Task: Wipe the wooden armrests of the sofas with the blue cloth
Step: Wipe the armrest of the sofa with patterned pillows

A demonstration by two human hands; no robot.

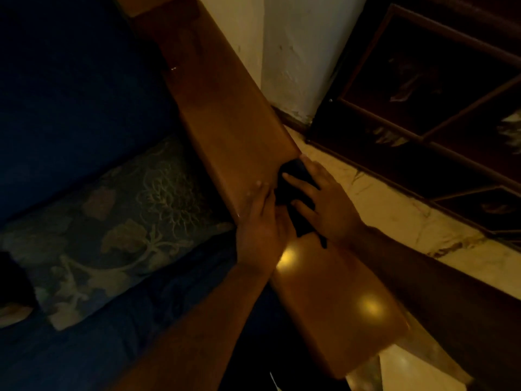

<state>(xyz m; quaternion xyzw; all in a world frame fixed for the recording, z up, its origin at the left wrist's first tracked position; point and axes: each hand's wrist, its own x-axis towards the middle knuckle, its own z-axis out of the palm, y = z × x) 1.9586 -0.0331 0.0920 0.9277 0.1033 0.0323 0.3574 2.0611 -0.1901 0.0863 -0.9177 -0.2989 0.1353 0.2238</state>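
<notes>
Blue cloth (294,190) lies bunched on the wooden armrest (239,131), pinned between both hands so it can be pushed along the wood. Right hand (327,201) presses it flat with spread fingers; left hand (262,221) rests beside it, fingers straight, likely steadying. Sofa cushion (112,215) sits left of the hands.

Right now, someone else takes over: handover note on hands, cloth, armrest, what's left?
Left hand: rests on the wooden armrest beside the cloth, fingers fairly straight, gripping nothing that shows.
Right hand: spread flat, pressing the blue cloth onto the armrest top.
The cloth sits about midway along the armrest, which runs between the blue sofa seat with its patterned cushion and the wall.
Done: cannot tell which stretch is wiped; the near end shows glare spots.
Left: finish this armrest, then the other sofa armrests, which are out of view.
</notes>
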